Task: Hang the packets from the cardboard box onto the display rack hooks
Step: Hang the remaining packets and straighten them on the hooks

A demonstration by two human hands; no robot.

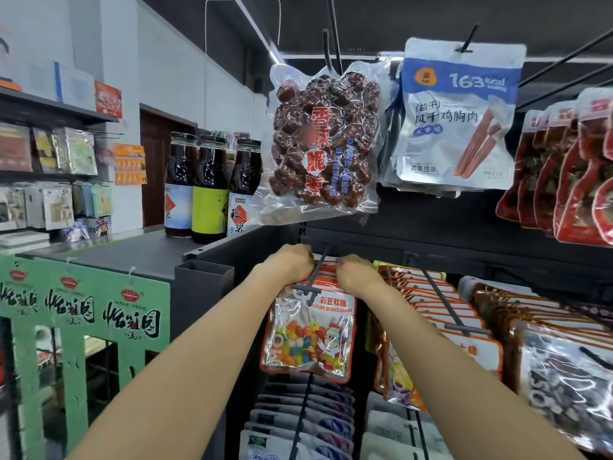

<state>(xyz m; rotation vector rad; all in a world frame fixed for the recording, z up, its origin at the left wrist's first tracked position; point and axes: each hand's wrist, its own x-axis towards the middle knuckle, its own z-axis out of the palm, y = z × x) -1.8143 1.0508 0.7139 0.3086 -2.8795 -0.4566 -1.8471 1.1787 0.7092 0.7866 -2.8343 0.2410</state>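
Both hands [326, 265] grip candy packets [310, 330] below hanging date bag [323, 141].

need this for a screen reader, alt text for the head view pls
Both hands, the left hand and right hand, grip the tops of clear colour-bean candy packets on a dark metal rack hook. Above hangs a clear packet of red dates.

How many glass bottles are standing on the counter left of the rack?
3, side by side on the grey counter: the blue-label bottle on the left, the green-label bottle in the middle, the white-label bottle on the right. More may be hidden behind them.
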